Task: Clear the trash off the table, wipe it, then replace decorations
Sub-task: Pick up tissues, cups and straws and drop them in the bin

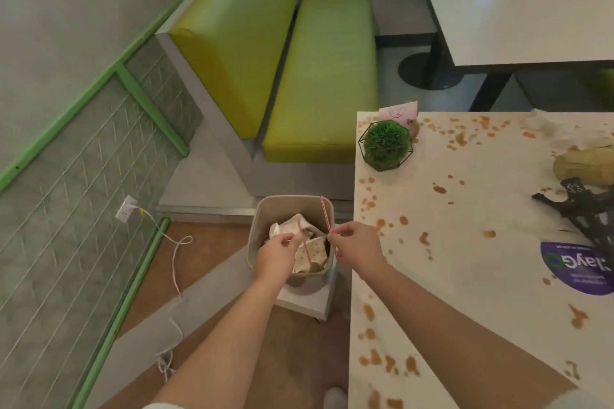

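While both hands pinch straws over bin (265, 209), left hand (277, 251), right hand (357, 244): release straight down, inside rim.

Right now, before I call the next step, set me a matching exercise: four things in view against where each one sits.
Things:
1. striped straw
2. spotted paper scraps
3. green plant ball
4. purple sticker

Places:
A. inside the bin
B. table corner nearest the bench
C. pinched in the right hand
D. table's right side

Pairs: 1-C, 2-A, 3-B, 4-D
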